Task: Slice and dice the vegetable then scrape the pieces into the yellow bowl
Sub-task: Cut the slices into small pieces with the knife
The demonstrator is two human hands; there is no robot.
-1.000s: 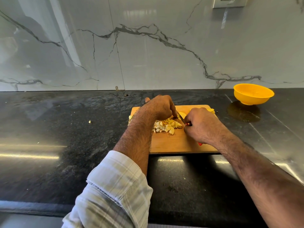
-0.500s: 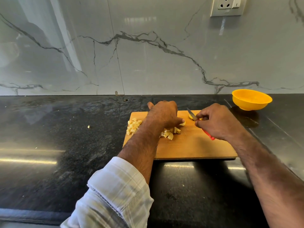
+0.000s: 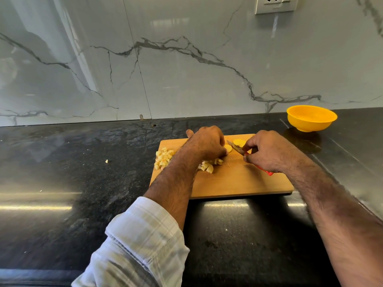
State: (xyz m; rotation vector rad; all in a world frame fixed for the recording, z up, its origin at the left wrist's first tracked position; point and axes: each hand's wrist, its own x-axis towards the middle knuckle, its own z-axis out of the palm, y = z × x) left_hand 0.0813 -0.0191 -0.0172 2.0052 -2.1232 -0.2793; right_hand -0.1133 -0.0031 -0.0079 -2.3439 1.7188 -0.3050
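Black counter [image 3: 83, 183] — board [image 3: 238, 183], yellow bowl [image 3: 310, 119]

On my feed, the left hand [image 3: 207, 142] pins vegetable slices [image 3: 228, 148] on the cutting board [image 3: 238, 183] while the right hand [image 3: 267, 152] grips a red-handled knife [image 3: 238, 149], the yellow bowl [image 3: 310, 119] well apart.

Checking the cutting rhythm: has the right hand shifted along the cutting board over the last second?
Yes. The right hand moved rightward along the cutting board, away from the left hand.

No readable text, label, brand, number or sign anywhere — not on the yellow bowl [image 3: 311, 118], the cutting board [image 3: 238, 181], the red-handled knife [image 3: 248, 157], the wall socket [image 3: 274, 4] or the dark surface [image 3: 83, 183].
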